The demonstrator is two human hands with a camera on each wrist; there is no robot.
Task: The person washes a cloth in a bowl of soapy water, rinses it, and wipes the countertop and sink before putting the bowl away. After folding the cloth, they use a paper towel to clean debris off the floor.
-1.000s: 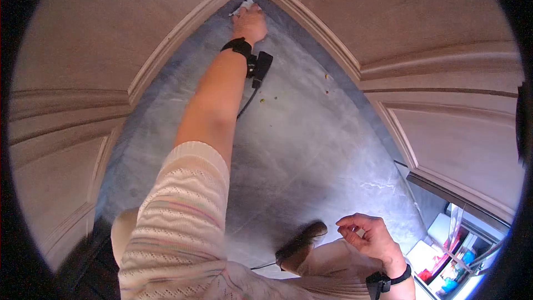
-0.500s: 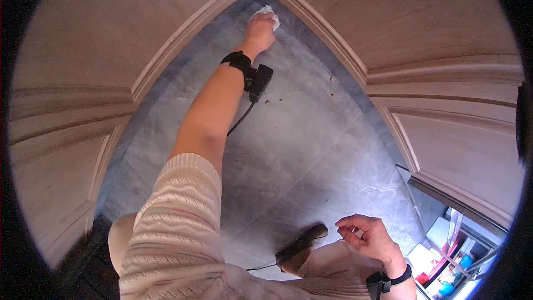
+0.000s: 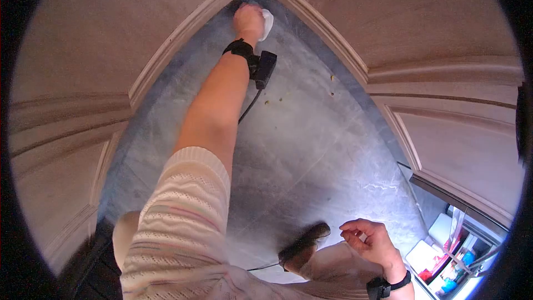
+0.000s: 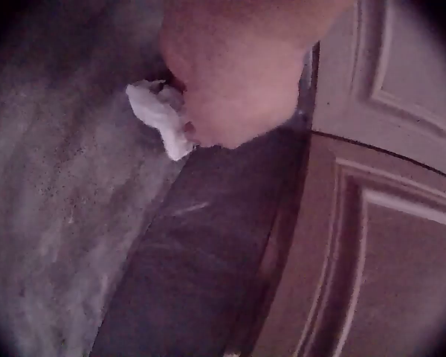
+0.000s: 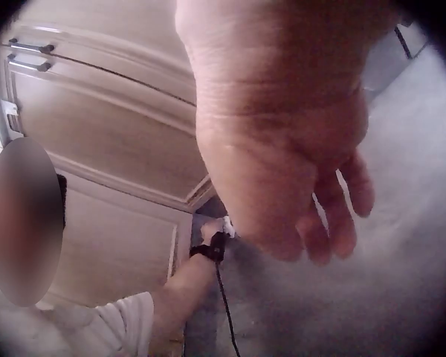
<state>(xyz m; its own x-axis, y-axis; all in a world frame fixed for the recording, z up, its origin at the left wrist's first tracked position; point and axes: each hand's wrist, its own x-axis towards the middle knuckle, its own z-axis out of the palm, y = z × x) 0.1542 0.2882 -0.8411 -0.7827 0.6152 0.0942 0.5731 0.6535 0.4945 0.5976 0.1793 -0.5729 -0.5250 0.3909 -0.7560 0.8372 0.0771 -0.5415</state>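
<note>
At the far corner of the grey floor, my left hand [image 3: 249, 21] grips a crumpled white cloth or tissue [image 3: 267, 24], which sticks out at the hand's right side. In the left wrist view the same white piece [image 4: 160, 117] pokes out from under the curled left hand [image 4: 234, 82], against the grey surface beside a darker border strip; most fingers are hidden. My right hand [image 3: 373, 243] hangs over the lower right by my knee, fingers loosely bent and holding nothing. Its palm and relaxed fingers [image 5: 342, 223] fill much of the right wrist view.
Panelled cabinet doors [image 3: 83, 33] flank the floor [image 3: 300, 133] and meet at the far corner. Small yellowish and dark bits [image 3: 332, 78] lie on it. A dark shoe [image 3: 304, 246] is near the bottom, an opened drawer [image 3: 444, 250] with items at lower right. A cable trails from my left wrist.
My left hand moved right and slightly back from the corner with the white piece, then left and forward again. The white piece now shows at its right side. My right hand has barely shifted.
</note>
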